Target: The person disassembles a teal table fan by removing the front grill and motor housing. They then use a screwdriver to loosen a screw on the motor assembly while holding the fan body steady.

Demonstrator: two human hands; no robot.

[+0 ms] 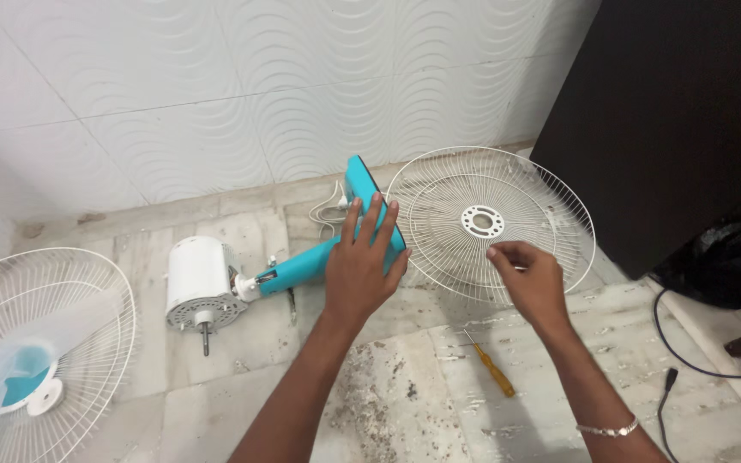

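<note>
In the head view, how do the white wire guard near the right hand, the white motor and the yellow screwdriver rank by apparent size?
1. White wire guard, largest.
2. White motor.
3. Yellow screwdriver, smallest.

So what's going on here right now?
A person has a fan apart on the floor. The left hand rests on the teal base, which is joined to the white motor. The right hand pinches the rear grille. A screwdriver lies nearby; another grille with blades lies left.
</note>
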